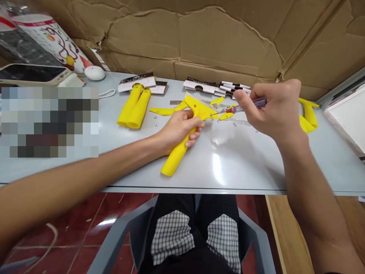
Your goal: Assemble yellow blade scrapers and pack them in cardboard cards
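Note:
My left hand (184,131) is wrapped round the handle of a yellow plastic scraper (174,156), its wide head tilted up and away from me. In my right hand (278,110) is a small screwdriver (258,103) with a purple and red handle. Its tip touches the scraper's head near a screw spot on the right side. Behind the head lie loose yellow plastic pieces (161,111), thin metal blades (236,121) and several small screws or nuts (156,125), partly hidden by the scraper and my hands.
Two yellow handles (134,108) lie to the left beside black-and-white cardboard packaging (139,83). More packaging (199,85) is at the back. Another yellow part (309,116) lies on the right. A phone (34,74) and a white mouse-like object (95,73) are at the far left. Cardboard (228,38) lines the back.

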Action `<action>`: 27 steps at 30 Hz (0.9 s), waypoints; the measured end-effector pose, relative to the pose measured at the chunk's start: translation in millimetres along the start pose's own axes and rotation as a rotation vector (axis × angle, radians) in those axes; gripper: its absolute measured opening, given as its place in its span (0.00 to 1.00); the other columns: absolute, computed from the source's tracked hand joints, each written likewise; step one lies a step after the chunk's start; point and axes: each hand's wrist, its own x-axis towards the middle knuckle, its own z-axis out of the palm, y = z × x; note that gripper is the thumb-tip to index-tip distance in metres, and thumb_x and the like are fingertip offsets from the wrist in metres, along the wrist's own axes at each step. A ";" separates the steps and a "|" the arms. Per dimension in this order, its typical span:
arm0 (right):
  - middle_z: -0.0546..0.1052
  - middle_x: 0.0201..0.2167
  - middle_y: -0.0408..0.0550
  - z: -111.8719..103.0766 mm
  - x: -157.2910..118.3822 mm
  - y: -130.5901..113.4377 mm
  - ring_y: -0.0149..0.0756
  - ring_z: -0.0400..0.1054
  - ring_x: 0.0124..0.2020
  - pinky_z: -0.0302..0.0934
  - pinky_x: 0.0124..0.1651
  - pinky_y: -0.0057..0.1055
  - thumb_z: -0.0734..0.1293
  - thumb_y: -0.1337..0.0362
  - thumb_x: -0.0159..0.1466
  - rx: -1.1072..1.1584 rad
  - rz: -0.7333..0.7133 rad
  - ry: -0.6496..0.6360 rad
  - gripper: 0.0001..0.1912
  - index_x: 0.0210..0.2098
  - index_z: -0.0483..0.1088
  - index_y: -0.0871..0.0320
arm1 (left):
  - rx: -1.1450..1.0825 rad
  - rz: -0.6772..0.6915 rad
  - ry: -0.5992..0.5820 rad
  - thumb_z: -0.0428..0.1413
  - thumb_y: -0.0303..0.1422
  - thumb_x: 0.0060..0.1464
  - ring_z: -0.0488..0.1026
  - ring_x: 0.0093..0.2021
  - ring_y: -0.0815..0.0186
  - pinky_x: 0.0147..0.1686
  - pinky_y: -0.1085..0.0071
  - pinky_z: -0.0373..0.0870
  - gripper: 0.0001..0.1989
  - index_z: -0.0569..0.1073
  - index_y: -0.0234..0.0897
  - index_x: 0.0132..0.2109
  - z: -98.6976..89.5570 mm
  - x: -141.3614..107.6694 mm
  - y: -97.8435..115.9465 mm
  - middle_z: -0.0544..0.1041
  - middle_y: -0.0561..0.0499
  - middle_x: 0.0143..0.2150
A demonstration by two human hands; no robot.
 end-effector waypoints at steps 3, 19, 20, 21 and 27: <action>0.41 0.15 0.36 -1.6 1.1 -1.1 0.32 0.35 0.21 0.39 0.27 0.40 0.67 0.47 0.71 -0.041 -0.004 0.013 0.36 0.17 0.45 0.50 | 0.000 0.003 0.004 0.60 0.23 0.49 0.59 0.12 0.77 0.10 0.79 0.54 0.11 0.65 0.38 0.28 0.1 0.0 -0.3 0.65 0.58 0.19; 0.70 0.19 0.42 1.6 -4.0 -10.3 0.38 0.70 0.24 0.62 0.32 0.37 0.64 0.40 0.74 -0.011 -0.047 0.029 0.24 0.30 0.66 0.49 | -0.046 -0.023 0.022 0.63 0.22 0.47 0.59 0.12 0.78 0.10 0.78 0.54 0.13 0.65 0.38 0.31 0.9 -0.4 0.3 0.69 0.58 0.21; 0.69 0.18 0.42 1.6 -3.9 -9.6 0.38 0.70 0.24 0.62 0.32 0.37 0.63 0.39 0.74 -0.019 -0.045 0.032 0.26 0.29 0.65 0.50 | -0.045 -0.023 0.021 0.63 0.22 0.47 0.59 0.12 0.78 0.10 0.78 0.54 0.13 0.65 0.39 0.31 0.4 -0.2 -0.2 0.69 0.58 0.21; 0.68 0.18 0.42 1.5 -3.8 -9.5 0.38 0.70 0.24 0.61 0.32 0.37 0.62 0.39 0.74 -0.025 -0.042 0.031 0.26 0.29 0.65 0.50 | -0.044 -0.021 0.018 0.63 0.23 0.47 0.59 0.12 0.77 0.10 0.78 0.54 0.13 0.65 0.39 0.31 -0.1 0.1 -0.8 0.69 0.58 0.21; 0.73 0.24 0.40 -0.6 -4.8 -18.0 0.37 0.67 0.22 0.61 0.31 0.39 0.66 0.56 0.70 0.065 -0.097 0.053 0.10 0.34 0.63 0.49 | -0.032 -0.001 0.012 0.62 0.23 0.47 0.59 0.13 0.77 0.11 0.78 0.55 0.11 0.66 0.38 0.31 -1.6 1.1 -3.0 0.68 0.57 0.21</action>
